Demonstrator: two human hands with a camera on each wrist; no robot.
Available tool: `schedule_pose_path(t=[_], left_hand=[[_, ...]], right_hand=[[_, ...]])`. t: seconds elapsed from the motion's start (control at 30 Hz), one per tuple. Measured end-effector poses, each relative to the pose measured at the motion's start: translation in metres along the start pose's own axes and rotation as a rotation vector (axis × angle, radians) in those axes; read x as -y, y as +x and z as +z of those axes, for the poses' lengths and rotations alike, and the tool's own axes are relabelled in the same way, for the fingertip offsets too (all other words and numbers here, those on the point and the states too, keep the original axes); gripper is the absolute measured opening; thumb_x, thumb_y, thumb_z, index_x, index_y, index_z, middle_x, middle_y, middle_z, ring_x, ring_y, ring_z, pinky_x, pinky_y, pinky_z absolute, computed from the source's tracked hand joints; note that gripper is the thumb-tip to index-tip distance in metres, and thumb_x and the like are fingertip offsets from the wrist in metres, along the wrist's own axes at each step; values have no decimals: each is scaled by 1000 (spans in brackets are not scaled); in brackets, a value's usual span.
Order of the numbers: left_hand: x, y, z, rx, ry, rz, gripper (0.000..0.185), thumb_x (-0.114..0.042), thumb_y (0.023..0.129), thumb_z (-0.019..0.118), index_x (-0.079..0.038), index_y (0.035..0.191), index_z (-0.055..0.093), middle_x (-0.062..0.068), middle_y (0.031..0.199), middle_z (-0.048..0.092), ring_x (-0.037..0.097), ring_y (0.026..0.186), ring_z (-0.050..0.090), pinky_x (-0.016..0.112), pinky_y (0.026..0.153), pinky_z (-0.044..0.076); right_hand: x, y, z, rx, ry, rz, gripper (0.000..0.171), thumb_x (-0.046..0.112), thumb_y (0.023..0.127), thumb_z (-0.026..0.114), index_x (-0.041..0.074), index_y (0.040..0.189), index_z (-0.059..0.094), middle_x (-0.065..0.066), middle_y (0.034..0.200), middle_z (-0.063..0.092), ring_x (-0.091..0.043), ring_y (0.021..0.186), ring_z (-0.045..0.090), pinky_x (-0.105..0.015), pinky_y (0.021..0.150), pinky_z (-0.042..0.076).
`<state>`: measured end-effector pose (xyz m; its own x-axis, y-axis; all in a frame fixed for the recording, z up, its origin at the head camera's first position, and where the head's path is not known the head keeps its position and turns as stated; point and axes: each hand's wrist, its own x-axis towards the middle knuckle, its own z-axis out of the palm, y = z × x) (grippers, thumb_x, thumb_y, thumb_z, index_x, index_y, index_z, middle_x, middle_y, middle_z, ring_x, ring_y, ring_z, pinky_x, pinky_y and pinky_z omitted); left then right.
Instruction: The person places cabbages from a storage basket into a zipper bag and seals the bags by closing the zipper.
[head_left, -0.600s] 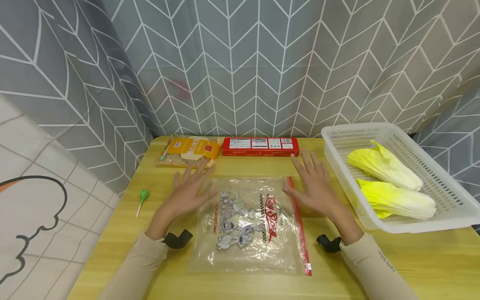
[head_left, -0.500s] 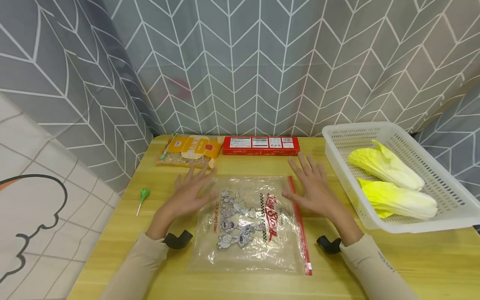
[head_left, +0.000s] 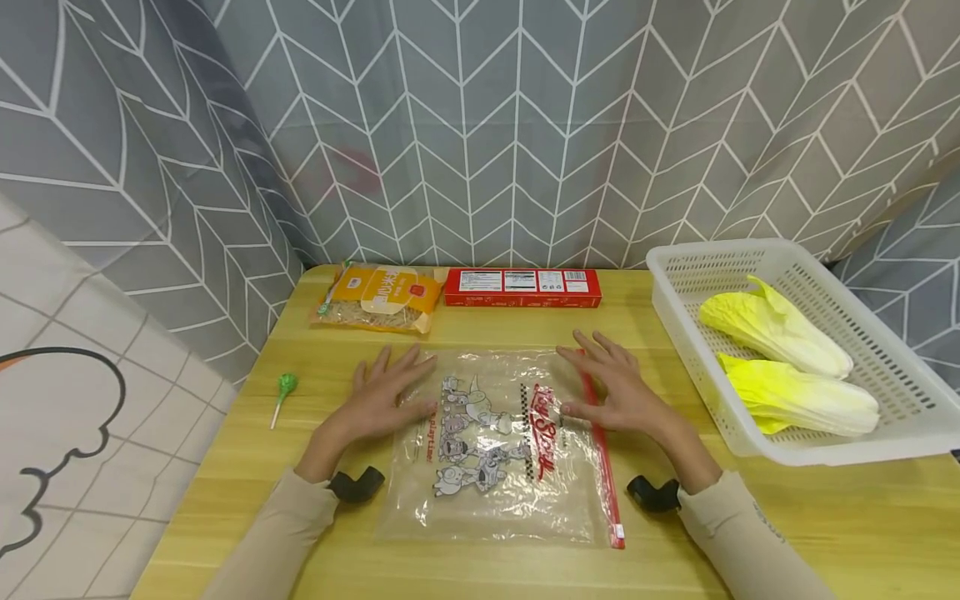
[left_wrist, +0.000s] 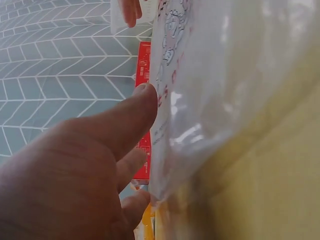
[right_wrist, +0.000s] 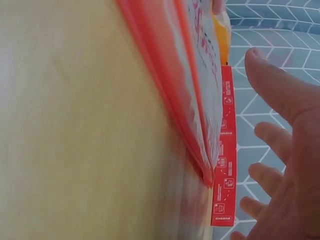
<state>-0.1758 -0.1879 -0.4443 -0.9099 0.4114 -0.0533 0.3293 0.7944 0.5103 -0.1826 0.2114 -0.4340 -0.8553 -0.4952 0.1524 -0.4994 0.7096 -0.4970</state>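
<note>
A clear plastic zipper bag [head_left: 517,500] printed with cartoon figures and red lettering lies flat on the table, its red slider strip [head_left: 609,492] along the right side. My left hand [head_left: 378,400] hovers at the bag's left edge, fingers spread and holding nothing. Over the upper right part of the bag is my right hand [head_left: 618,392], its fingers apart and slightly bent, with nothing in its grasp. In the right wrist view the right thumb and fingertips [right_wrist: 267,130] show a gap from the red strip [right_wrist: 172,100].
At the back of the wooden table [head_left: 330,550] are an orange food packet [head_left: 386,296] and a red box [head_left: 522,288]. A green lollipop [head_left: 285,387] lies at left. On the right, a white basket [head_left: 735,425] holds two yellow-green cabbages [head_left: 802,400].
Both hands have drawn back a little toward the person and lower over the bag. The right fingers have bent and moved inward. The bag stays in place.
</note>
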Motion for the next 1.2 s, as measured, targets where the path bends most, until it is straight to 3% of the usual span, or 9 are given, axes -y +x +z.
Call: schedule_pose_path(t=[0.43,0.7,0.87,1.07,1.2], left_hand=[[1,5,6,-12,37,1,69,-56,95,61,-32,156,39,7,172,15,50,156,-6,74,116,-12],[-1,7,10,-47,28,21,65,-53,96,62,-32,155,42,7,171,19,51,156,-5,73,115,-13],[1,9,18,-124,15,43,54,-50,97,64,-31,147,54,6,169,27,50,156,2,72,115,-10],[2,11,26,-261,-55,85,29,-38,92,74,-30,119,75,6,160,45,46,155,17,67,118,0],[1,9,28,-319,-82,108,20,-31,88,78,-27,108,80,5,150,56,43,152,28,63,118,8]], right_hand=[[-7,-4,14,5,135,-25,77,37,83,81,16,150,50,-22,165,30,-51,152,17,-73,116,6],[-13,-9,21,0,116,-36,64,35,83,82,15,140,62,-18,162,39,-49,153,16,-68,115,7],[-15,-8,23,-34,120,-39,49,30,86,81,15,131,69,-18,158,44,-50,151,20,-68,115,8],[-15,-8,26,-112,170,-56,29,17,85,81,16,114,78,-19,150,54,-49,147,29,-66,111,12],[-14,-6,31,-168,183,-66,22,13,82,83,17,104,81,-18,142,61,-47,142,36,-64,108,15]])
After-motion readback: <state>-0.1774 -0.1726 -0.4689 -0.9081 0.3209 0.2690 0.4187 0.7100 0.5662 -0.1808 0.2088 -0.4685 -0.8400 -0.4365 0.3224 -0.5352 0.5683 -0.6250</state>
